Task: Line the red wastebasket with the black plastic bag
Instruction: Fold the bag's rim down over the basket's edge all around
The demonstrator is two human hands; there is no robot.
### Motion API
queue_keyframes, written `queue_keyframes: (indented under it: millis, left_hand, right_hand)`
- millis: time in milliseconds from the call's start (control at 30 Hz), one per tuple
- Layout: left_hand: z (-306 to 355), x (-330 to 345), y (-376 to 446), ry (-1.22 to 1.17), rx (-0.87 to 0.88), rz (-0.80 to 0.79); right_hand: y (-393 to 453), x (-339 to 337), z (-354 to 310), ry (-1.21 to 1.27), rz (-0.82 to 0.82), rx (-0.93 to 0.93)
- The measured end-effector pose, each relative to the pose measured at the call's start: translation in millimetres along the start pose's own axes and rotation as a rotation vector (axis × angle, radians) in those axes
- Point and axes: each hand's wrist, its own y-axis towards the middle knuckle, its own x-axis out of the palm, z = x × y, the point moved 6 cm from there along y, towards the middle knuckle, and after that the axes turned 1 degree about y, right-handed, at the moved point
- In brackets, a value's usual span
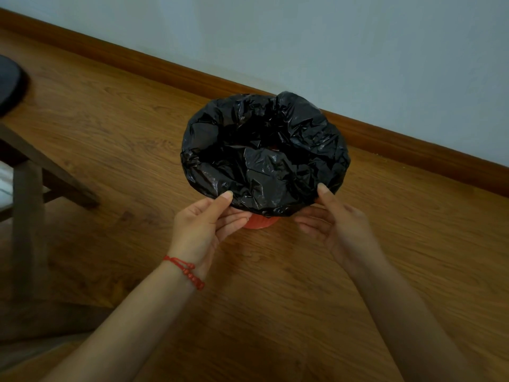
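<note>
Wastebasket [260, 222] sits on the wood floor [110, 133] near the baseboard [413, 144], only its red base showing — the black bag [264, 153] drapes its rim. Our left hand [203, 224] and right hand [341, 227] — 2 thumbs on top — pinch the bag's near edge.

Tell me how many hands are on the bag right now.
2. The left hand pinches the black plastic bag at the near-left rim; the right hand touches it at the near-right rim. None hidden.
</note>
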Motion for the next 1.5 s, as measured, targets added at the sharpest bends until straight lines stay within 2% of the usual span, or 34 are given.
queue_keyframes:
  millis: [133, 333, 600, 767, 867, 1067, 1167, 1300, 1400, 1500]
  left_hand:
    - [5, 0, 3, 0.015, -0.006, -0.019]
    - [8, -2, 5, 0.041, -0.028, -0.051]
    - [9, -4, 9, 0.049, -0.038, -0.067]
    - [10, -11, 5, -0.043, 0.003, 0.052]
    - [-6, -5, -9, -0.047, -0.047, 0.089]
    - [-18, 31, -27, -0.075, -0.084, 0.011]
    - [-14, 34, -23, -0.099, -0.082, 0.050]
    - [-11, 26, -19, -0.094, -0.072, 0.096]
    - [-8, 23, -17, -0.089, -0.065, 0.093]
    - [-7, 23, -16, -0.095, -0.058, 0.065]
  right_hand:
    - [4, 13, -8, 0.034, -0.064, 0.026]
    - [8, 15, -3, 0.097, -0.015, 0.063]
    - [9, 13, -2, 0.160, -0.004, 0.015]
    - [8, 21, 3, 0.232, -0.042, 0.004]
    - [6, 28, 6, 0.237, -0.055, -0.008]
    - [2, 40, 15, 0.174, -0.127, -0.041]
    - [3, 41, 17, 0.154, -0.120, -0.035]
    - [1, 38, 15, -0.044, -0.100, -0.043]
    - [-4, 28, 8, -0.171, -0.026, -0.123]
    - [-2, 13, 4, -0.195, 0.087, -0.154]
